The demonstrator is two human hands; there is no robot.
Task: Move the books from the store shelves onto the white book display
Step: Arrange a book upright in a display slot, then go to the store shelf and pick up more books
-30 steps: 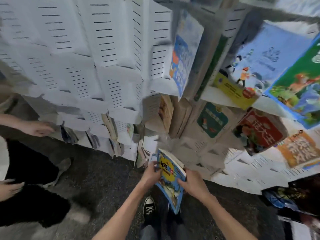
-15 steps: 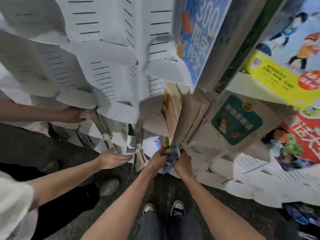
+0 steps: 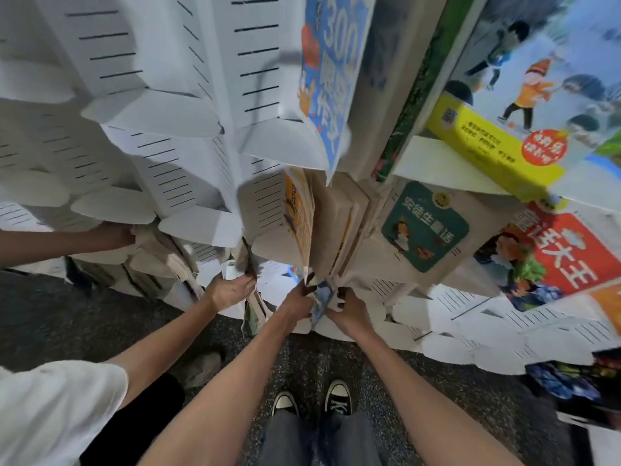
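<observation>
A blue and yellow book (image 3: 322, 297) stands edge-on in a low pocket of the white book display (image 3: 188, 169), just below an orange-covered book (image 3: 299, 213). My left hand (image 3: 297, 302) grips the blue book's left side. On its right side, my right hand (image 3: 349, 307) holds it with fingers curled round the edge. Most of its cover is hidden between my hands and the pocket. Other books fill the pockets to the right, among them a teal-labelled book (image 3: 423, 227) and a red book (image 3: 557, 264).
Another person stands at my left: one hand (image 3: 232, 290) holds a book in a low pocket, the other hand (image 3: 117, 235) reaches further left. A blue "300" book (image 3: 329, 79) hangs above. My shoes (image 3: 312, 401) stand on dark speckled floor.
I have leaned in close to the display. The blue book went from held flat in front of me down into the low pocket. The other person's hands moved to the low pockets.
</observation>
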